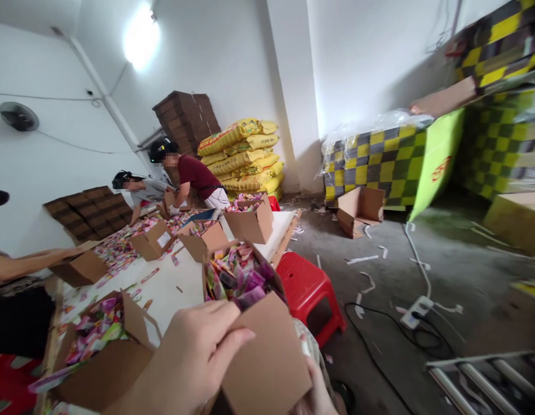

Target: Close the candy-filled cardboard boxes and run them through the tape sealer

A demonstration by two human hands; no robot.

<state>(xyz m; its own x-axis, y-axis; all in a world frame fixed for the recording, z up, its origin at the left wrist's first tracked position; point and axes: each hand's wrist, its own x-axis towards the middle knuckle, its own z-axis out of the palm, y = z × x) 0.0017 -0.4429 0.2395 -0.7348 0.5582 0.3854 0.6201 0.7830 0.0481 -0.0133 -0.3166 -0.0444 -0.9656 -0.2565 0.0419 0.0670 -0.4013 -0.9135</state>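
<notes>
Close in front of me is an open cardboard box [267, 357] filled with small, shiny packets [241, 274] in purple, pink and green. My left hand [202, 346] is closed on the box at the left edge of its near flap, with the thumb lying over the cardboard. At the flap's lower right edge, my right hand [317, 383] grips the same box, its fingers partly hidden behind the cardboard. Another open box of packets [98, 369] stands on the white table to the left of my left arm.
More packets lie scattered over the white table [163, 291], among several open boxes [250, 222]. Two co-workers [198, 178] bend over its far end; another person's arm [34, 262] reaches in from the left. A red stool [308, 288], power strip [417, 312] and roller conveyor [487, 380] are at right.
</notes>
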